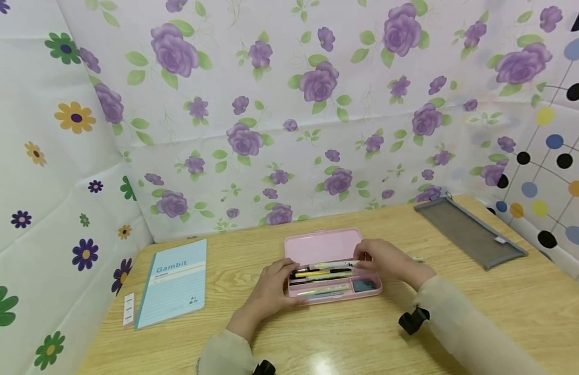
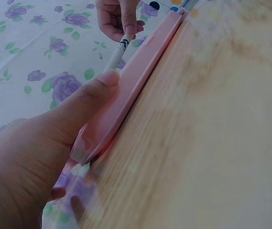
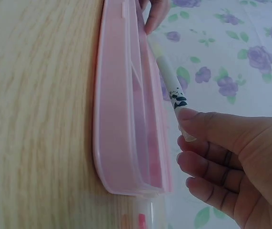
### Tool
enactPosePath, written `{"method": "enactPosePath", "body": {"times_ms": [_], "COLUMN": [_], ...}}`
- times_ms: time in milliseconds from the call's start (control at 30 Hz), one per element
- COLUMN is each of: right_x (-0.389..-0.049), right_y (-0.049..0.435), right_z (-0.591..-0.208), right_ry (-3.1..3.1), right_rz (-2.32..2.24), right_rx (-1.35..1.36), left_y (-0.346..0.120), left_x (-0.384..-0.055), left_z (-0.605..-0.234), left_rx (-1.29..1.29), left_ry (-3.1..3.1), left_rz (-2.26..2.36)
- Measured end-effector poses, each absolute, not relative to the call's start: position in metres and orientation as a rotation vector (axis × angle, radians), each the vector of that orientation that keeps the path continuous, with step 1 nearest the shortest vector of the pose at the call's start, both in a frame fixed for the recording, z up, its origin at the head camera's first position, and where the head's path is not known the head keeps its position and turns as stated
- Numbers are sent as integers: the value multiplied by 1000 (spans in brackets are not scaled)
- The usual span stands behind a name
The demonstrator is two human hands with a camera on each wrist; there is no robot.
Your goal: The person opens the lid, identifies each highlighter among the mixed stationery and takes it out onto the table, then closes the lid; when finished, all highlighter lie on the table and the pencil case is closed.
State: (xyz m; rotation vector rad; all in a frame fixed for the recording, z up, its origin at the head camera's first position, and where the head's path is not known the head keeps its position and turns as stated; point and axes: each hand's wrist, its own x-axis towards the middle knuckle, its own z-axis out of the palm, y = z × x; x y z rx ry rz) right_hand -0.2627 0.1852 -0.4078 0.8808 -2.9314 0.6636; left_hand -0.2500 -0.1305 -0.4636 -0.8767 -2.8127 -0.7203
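Observation:
An open pink pencil case [image 1: 324, 243] lies on the table, its lid tipped back toward the curtain. Several pens and pencils [image 1: 323, 273] fill its long compartments, and a dark teal item [image 1: 364, 285] sits in the small one at right. My left hand [image 1: 272, 286] holds the case's left end, thumb [image 2: 95, 90] at the front rim. Between thumb and fingertips, my right hand [image 3: 236, 152] pinches the end of a white pen [image 3: 173, 86] with a dark pattern. That pen slants over the case, its other end toward my left hand.
A light-blue notebook [image 1: 176, 284] lies at left, with a small white strip [image 1: 128, 309] beside it. At the far right is a grey mesh zip pouch [image 1: 472, 232]. Just past the case's right end lies a clear item with pink inside [image 3: 145, 214]. Flowered curtains [image 1: 270, 104] border the table.

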Motion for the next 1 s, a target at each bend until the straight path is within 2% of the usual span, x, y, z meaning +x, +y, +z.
{"method": "enactPosePath", "body": {"times_ms": [1000], "right_x": [-248], "right_y": [236], "right_z": [-393], "right_ry": [-2903], "right_rz": [601], "right_rx": [737], "left_y": [-132], "left_x": [-249], "left_z": [-463], "left_rx": [-846], "left_ry": [-2873], "left_rz": [-717]}}
